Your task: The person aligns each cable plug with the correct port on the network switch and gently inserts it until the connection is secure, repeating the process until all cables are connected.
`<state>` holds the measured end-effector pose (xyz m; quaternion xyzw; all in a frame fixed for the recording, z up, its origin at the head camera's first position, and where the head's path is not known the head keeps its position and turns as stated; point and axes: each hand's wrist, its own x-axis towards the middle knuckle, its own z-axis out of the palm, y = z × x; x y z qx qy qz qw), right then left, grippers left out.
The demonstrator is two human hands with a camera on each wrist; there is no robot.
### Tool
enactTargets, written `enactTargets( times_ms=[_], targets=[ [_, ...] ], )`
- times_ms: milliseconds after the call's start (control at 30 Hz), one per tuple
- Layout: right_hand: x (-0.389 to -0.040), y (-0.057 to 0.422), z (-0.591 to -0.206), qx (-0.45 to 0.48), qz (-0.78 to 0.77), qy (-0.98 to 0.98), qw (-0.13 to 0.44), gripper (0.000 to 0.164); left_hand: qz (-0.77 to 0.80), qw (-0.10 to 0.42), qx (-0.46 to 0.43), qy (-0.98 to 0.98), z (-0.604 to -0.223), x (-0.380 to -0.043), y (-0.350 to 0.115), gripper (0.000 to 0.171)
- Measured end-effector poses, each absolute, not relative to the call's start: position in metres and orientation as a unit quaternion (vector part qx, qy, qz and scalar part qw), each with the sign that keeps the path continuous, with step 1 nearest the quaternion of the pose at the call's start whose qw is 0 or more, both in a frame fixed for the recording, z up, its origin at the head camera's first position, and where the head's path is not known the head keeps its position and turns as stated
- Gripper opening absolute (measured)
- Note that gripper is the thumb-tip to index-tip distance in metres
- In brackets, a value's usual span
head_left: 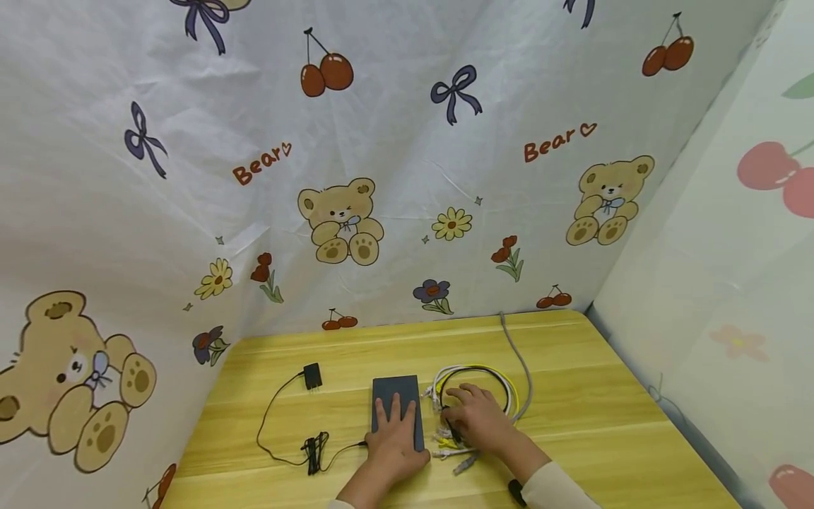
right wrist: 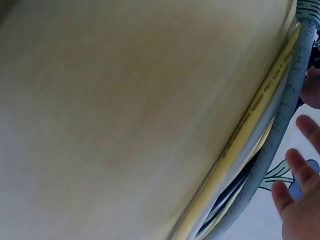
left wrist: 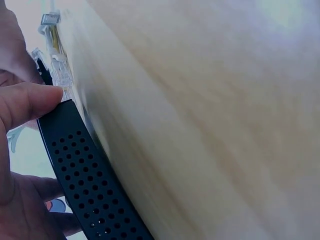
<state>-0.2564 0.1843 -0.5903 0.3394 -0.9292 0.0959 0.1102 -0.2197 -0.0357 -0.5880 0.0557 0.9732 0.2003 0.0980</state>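
Note:
My left hand [head_left: 393, 447] rests with spread, straight fingers on top of a dark flat box [head_left: 381, 386] that looks like a network switch. In the left wrist view, its thumb touches the corner of the box's side [left wrist: 82, 165], which is dotted with vent holes. Just right of the box, my right hand [head_left: 478, 422] pinches a black network cable [head_left: 453, 433] near its plug end, other fingers extended. Around that hand lie coiled yellow [right wrist: 255, 112], white and grey network cables [right wrist: 280, 127], with clear plugs [left wrist: 61, 72] beside the box.
A black power adapter [head_left: 312, 376] lies on the wooden table [head_left: 229, 403] at left. Its cord, bundled midway [head_left: 314, 452], runs into the left side of the box. One grey cable [head_left: 518, 360] stretches to the table's back edge. Bear-printed cloth [head_left: 407, 162] surrounds the table.

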Motion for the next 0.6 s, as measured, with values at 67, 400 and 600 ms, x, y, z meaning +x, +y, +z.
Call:
enactTargets(
  times_ms=[67, 400, 600],
  targets=[
    [-0.2573, 0.1836, -0.59, 0.309, 0.106, -0.936, 0.127, 0.024, 0.2, 0.098, 0.055, 0.973, -0.5874, -0.2205, -0.035, 0.095],
    [-0.2621, 0.1791, -0.5924, 0.226, 0.116, -0.962, 0.1, 0.025, 0.205, 0.099, 0.054, 0.972, -0.5877, -0.222, -0.0372, 0.094],
    [-0.2614, 0.1773, -0.5935, 0.233, 0.11, -0.962, 0.09, 0.024, 0.21, 0.099, 0.059, 0.971, -0.5902, -0.2218, -0.0383, 0.095]
  ],
)
